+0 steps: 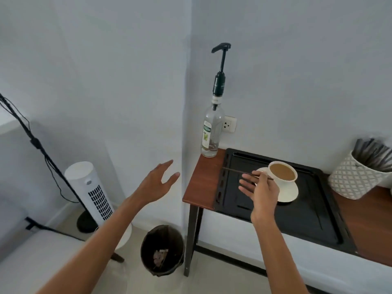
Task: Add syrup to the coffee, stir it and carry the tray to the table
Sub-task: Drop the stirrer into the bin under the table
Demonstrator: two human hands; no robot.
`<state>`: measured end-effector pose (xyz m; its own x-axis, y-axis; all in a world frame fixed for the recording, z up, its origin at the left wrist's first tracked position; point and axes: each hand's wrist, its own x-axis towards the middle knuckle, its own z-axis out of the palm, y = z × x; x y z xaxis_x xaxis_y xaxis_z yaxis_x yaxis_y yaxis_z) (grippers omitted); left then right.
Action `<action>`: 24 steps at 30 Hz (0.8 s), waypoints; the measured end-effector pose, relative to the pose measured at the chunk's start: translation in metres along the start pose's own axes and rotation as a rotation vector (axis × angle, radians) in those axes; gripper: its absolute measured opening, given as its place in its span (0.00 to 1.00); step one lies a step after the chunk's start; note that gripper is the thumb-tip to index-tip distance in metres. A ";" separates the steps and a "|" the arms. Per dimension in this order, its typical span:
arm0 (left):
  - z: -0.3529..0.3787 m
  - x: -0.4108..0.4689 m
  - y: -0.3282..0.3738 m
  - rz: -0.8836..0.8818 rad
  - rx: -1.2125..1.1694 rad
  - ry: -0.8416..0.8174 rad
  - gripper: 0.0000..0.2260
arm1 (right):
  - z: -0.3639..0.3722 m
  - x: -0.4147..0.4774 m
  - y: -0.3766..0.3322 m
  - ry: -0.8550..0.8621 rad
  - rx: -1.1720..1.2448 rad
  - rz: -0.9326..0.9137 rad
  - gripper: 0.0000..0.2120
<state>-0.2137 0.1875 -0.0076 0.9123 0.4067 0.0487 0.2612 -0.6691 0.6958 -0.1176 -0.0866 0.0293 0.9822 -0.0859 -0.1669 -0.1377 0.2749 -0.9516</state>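
A white cup of milky coffee (283, 172) stands on a white saucer (289, 193) on a black tray (314, 217), on a brown wooden side table (201, 179). My right hand (262, 193) hovers just left of the cup and pinches a thin dark stir stick (236, 170), which lies level and points left over the tray. A clear syrup bottle (212, 132) with a tall dark pump (221, 58) stands at the table's back left corner. My left hand (158, 183) hangs open in the air left of the table, holding nothing.
A white patterned pot (354, 179) of dark sticks stands at the right on the table. A dark waste bin (162, 249) sits on the floor beside the table leg. A white tower fan (92, 192) and a black stand (36, 143) are at the left. A wall socket (229, 124) is behind the bottle.
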 end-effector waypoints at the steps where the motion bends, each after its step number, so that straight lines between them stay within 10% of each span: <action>1: -0.007 -0.006 -0.010 -0.015 0.002 -0.001 0.34 | 0.013 -0.009 0.008 -0.027 -0.009 0.019 0.15; 24: 0.010 0.104 -0.283 0.259 0.500 -0.151 0.37 | 0.197 -0.037 0.299 -0.166 -0.782 0.140 0.11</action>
<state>-0.1898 0.4127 -0.2067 0.9915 0.1226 0.0441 0.1078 -0.9621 0.2505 -0.1702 0.1877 -0.1980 0.9471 0.0596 -0.3155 -0.2496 -0.4815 -0.8402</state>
